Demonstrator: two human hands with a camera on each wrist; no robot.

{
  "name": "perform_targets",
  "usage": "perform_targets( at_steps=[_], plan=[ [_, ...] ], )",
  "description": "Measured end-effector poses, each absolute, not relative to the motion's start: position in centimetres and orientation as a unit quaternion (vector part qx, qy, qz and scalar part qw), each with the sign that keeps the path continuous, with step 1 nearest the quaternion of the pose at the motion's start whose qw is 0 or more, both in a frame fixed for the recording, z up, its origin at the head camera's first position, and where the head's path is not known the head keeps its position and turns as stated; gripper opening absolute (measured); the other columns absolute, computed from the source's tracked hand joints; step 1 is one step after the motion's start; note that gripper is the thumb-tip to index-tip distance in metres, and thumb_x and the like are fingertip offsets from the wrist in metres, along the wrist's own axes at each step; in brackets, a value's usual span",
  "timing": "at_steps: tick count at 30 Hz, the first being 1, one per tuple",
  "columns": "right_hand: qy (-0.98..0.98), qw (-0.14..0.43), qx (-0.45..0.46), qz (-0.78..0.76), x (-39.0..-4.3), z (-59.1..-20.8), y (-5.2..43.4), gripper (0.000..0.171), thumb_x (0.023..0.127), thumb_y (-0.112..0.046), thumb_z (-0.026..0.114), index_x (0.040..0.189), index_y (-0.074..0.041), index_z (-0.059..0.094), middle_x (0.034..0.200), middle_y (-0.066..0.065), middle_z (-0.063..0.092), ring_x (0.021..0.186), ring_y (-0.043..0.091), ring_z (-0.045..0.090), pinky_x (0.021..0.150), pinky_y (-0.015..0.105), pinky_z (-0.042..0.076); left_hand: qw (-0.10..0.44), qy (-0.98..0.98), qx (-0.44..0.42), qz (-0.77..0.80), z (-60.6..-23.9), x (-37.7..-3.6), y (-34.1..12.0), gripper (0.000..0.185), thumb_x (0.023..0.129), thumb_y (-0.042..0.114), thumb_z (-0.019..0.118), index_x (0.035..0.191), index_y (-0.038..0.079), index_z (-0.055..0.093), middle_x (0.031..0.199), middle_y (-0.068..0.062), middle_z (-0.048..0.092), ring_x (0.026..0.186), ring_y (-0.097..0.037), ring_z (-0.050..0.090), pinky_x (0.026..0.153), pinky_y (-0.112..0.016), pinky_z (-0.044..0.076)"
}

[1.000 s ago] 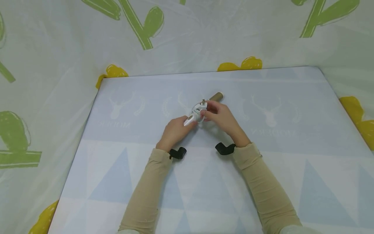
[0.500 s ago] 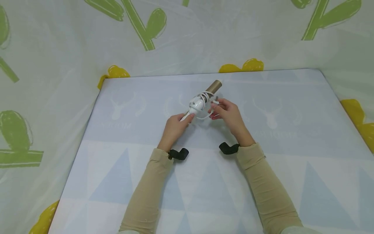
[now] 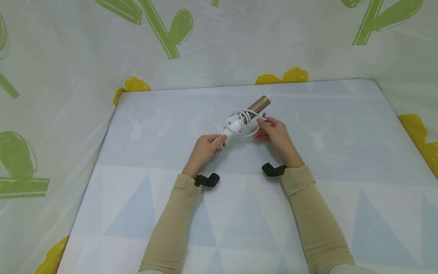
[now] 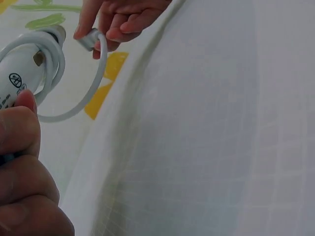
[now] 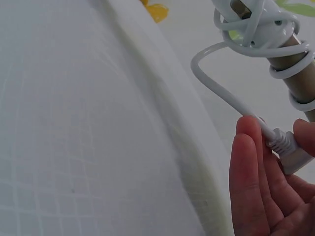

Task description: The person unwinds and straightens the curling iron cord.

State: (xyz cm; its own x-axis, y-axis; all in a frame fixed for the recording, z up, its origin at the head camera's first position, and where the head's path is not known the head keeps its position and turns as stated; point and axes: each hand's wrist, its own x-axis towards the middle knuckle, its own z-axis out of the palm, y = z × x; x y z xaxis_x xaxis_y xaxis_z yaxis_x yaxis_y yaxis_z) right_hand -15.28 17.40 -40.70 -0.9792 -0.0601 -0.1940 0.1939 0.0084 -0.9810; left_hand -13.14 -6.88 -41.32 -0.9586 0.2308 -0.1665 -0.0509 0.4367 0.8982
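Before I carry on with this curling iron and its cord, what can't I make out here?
- Plug prongs: right wrist view, hidden by fingers and frame edge.
- Curling iron handle end: head view, covered by left hand.
- Label print: left wrist view, too small.
- Cord loop count: head view, too small.

Both my forearms reached forward from the bottom of the head view, in beige sleeves, converging toward the middle. A black wrist strap sat at each cuff. My left hand (image 3: 204, 149) lay palm down with its fingers curled, the grip closed around the white handle end of the curling iron (image 3: 239, 121), thumb tip pressed against it in the left wrist view. My right hand (image 3: 275, 134) sat a little farther forward and to the right, wrist slightly raised, fingers (image 5: 251, 167) bent together. Its thumb and fingertips pinched the plug end of the white cord (image 5: 231, 98). The two hands were near each other, not touching.
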Motion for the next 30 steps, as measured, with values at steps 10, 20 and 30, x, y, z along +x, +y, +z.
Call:
perform_targets(
  at_steps=[10, 20, 30],
  plan=[
    [0.686, 0.068, 0.072, -0.721, -15.5, -41.3, 19.1, 0.036, 0.090, -0.024, 0.054, 0.118, -0.001, 0.048, 0.093, 0.016, 0.059, 0.073, 0.021, 0.062, 0.069, 0.034, 0.051, 0.182, 0.825, 0.094, 0.527, -41.9, -13.1, -7.1, 0.051, 0.077, 0.064, 0.052, 0.077, 0.015, 0.067, 0.050, 0.000, 0.039, 0.050, -0.013, 0.038, 0.053, -0.027, 0.034],
    [0.649, 0.005, 0.100, -0.754, -15.5, -41.6, 20.5, 0.024, 0.093, -0.014, 0.049, 0.114, -0.003, 0.051, 0.096, 0.009, 0.059, 0.081, 0.020, 0.061, 0.076, 0.033, 0.049, 0.207, 0.820, 0.116, 0.521, -42.3, -13.0, -7.3, 0.046, 0.080, 0.059, 0.052, 0.076, 0.016, 0.067, 0.052, -0.002, 0.042, 0.050, -0.015, 0.036, 0.050, -0.027, 0.030],
    [0.622, -0.036, 0.115, -0.774, -15.5, -40.5, 21.3, 0.035, 0.093, -0.014, 0.047, 0.124, 0.004, 0.044, 0.114, 0.015, 0.050, 0.089, 0.019, 0.058, 0.081, 0.034, 0.046, 0.223, 0.811, 0.134, 0.523, -42.4, -13.2, -7.6, 0.050, 0.079, 0.062, 0.051, 0.076, 0.015, 0.067, 0.053, -0.005, 0.042, 0.049, -0.017, 0.035, 0.048, -0.027, 0.030]
  ],
)
